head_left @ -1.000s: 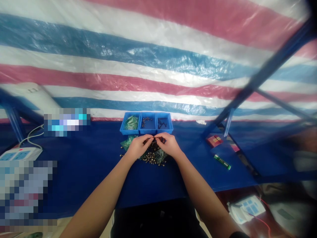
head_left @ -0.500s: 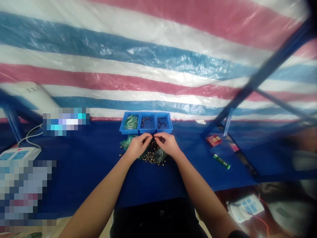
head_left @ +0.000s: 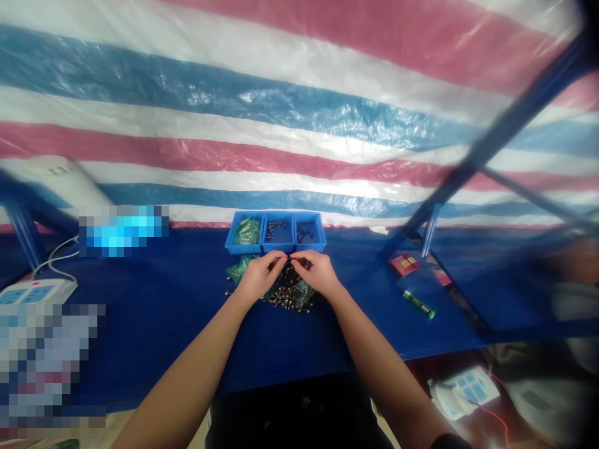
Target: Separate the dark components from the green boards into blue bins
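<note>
My left hand (head_left: 262, 274) and my right hand (head_left: 317, 269) meet fingertip to fingertip above a heap of small brass-coloured and dark screw-like parts (head_left: 286, 298). Both hands are pinched closed on a tiny dark piece between them, too small to name. Green plastic bags (head_left: 239, 269) lie beside my left hand, and a clear bag (head_left: 303, 292) rests on the heap below my right. Just beyond my fingers stand three joined blue bins: the left bin (head_left: 229, 240) holds green bags, the middle bin (head_left: 279, 247) small metal parts, the right bin (head_left: 322, 242) dark thin pieces.
On the blue table (head_left: 290, 349), a red box (head_left: 403, 265) and a green tube (head_left: 418, 304) lie to the right. A white power strip (head_left: 42, 292) sits at the left, another power strip (head_left: 468, 391) lower right. A blue frame post (head_left: 472, 159) slants at the right.
</note>
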Tool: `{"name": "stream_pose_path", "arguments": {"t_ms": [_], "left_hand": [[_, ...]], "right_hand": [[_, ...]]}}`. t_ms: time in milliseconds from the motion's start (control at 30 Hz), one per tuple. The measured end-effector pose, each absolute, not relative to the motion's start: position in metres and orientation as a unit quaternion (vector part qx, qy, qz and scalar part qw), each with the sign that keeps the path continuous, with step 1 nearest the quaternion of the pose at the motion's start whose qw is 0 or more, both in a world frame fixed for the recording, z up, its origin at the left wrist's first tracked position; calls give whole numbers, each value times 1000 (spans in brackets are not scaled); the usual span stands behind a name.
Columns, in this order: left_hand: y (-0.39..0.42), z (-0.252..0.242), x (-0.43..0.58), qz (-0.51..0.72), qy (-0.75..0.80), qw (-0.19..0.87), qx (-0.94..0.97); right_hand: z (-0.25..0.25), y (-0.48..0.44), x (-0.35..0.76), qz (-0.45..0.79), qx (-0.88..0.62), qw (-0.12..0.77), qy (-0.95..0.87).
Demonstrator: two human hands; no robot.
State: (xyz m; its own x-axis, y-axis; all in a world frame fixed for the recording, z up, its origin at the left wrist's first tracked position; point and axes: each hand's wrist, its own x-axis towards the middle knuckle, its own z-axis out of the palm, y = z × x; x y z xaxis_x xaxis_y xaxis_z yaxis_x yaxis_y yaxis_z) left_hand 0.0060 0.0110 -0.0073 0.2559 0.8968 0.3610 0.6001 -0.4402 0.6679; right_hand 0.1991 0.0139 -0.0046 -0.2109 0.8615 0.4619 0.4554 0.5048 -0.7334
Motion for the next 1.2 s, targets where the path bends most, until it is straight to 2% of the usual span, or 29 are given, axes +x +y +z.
{"name": "stream_pose_path", "arguments": {"t_ms": [367, 1200], "left_hand": [[11, -8, 6, 365, 481, 205, 770], [12, -6, 6, 348, 488, 221, 770]], "right_hand": [[-10, 17, 201, 200, -422, 463, -754], [-9, 16, 199, 247, -410, 468, -743]]}}
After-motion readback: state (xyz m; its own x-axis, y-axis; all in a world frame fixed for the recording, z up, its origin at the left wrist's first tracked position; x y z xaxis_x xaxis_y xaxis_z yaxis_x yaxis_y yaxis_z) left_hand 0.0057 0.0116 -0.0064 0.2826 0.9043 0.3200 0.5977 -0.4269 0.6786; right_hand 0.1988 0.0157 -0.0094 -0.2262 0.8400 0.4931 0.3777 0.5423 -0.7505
